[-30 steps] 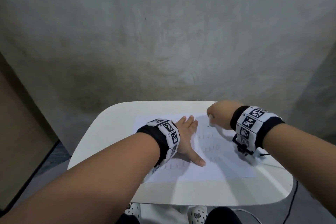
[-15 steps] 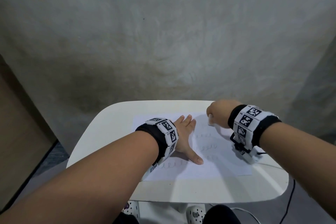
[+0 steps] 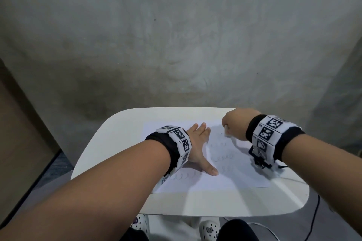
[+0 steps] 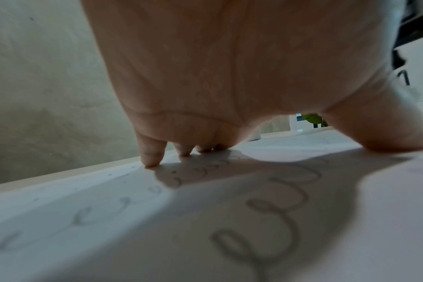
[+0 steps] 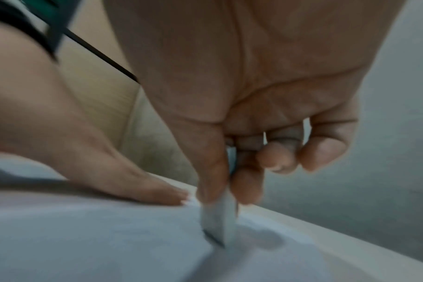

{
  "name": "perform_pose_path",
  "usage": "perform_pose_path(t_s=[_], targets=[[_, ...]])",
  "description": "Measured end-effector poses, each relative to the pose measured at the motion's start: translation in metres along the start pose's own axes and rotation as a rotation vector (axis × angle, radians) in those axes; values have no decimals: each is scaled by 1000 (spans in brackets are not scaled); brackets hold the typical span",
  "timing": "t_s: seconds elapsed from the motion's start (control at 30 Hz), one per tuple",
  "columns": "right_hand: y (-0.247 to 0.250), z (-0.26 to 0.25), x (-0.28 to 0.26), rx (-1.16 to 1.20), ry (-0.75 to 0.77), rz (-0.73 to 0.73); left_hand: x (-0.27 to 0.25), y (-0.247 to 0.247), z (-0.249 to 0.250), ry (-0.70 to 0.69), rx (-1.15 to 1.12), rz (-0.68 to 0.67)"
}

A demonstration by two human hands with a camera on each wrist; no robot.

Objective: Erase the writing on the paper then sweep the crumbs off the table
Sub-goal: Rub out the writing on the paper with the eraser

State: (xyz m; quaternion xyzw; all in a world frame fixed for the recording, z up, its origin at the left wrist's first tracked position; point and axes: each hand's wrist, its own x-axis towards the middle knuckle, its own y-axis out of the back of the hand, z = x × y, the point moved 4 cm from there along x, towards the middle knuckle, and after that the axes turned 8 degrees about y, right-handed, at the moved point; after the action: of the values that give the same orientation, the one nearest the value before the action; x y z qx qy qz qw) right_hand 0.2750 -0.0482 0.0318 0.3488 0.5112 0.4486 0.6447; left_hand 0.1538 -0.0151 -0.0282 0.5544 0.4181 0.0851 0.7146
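A white sheet of paper (image 3: 225,178) with faint pencil loops (image 3: 223,157) lies on the small cream table (image 3: 117,139). My left hand (image 3: 197,143) lies flat on the paper's left half, fingers straight, thumb spread toward the middle. In the left wrist view its fingertips (image 4: 152,156) press the paper (image 4: 109,219) among looped writing (image 4: 266,219). My right hand (image 3: 233,125) is at the paper's far right part and pinches a white eraser (image 5: 219,219) between thumb and fingers, its dark lower edge on the paper (image 5: 85,238). Small crumbs (image 4: 109,174) dot the sheet near the far edge.
A grey wall (image 3: 176,35) stands close behind the table. A brown panel (image 3: 17,133) is at the left. A black cable (image 3: 313,219) hangs off the table's right side toward the floor. Feet in white clogs (image 3: 208,230) show under the near edge.
The right hand with the eraser has shifted a little to the left and farther across the paper. The left hand has stayed flat on the sheet.
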Motion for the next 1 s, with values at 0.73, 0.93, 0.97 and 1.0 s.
perform_pose_path(t_s=[0.73, 0.93, 0.97, 1.0], targets=[[-9, -4, -23, 102, 49, -125, -3, 0, 0, 8, 4, 5], [-12, -17, -26, 72, 83, -119, -2, 0, 0, 6, 16, 0], [-12, -12, -27, 87, 51, -139, -3, 0, 1, 6, 13, 2], [-12, -6, -25, 84, 13, -143, -3, 0, 1, 7, 9, 4]])
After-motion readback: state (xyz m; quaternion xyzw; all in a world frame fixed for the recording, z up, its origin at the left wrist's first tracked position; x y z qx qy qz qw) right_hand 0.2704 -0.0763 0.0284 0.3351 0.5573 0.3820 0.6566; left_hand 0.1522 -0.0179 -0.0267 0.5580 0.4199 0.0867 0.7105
